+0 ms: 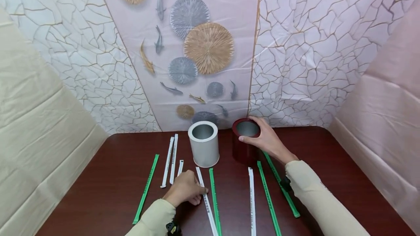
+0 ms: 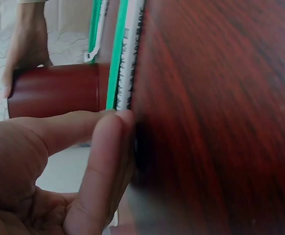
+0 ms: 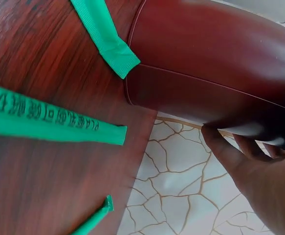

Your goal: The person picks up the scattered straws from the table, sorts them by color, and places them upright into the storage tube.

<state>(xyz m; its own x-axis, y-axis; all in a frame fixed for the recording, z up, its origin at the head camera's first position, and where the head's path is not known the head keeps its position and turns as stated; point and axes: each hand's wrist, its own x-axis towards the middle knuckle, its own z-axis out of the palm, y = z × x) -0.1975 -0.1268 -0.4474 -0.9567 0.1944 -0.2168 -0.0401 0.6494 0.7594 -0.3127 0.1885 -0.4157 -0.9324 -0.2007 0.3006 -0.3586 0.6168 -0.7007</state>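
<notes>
Left hand (image 1: 185,189), thumb and fingertips together, pinches a slim white printed strip (image 1: 209,209) just in front of the person; whether the strip is lifted at all from the dark reddish-brown wooden surface (image 1: 105,181) cannot be told. Right hand (image 1: 266,140) grips the upper part of an upright, dark red canister (image 1: 240,152), thumb on the near side of its rim and fingers around the far side. The canister stands at the back of the surface, right of centre, its open top showing a grey inside. Just to its left, apart from it, stands an upright white canister (image 1: 205,152), also open. Close along the right side of the pinched strip lies a green strip (image 1: 214,200). Farther right are another white strip (image 1: 252,201), a second green strip (image 1: 269,196) and, partly under the right forearm, a third green strip (image 1: 277,177) whose far end reaches the red canister's base. Left of the white canister lie two white strips (image 1: 167,162) side by side and one more partly hidden by the left hand; a lone green strip lies farthest left. Behind hangs a cloth (image 1: 295,65) patterned with cracked stone, round discs and fish.
</notes>
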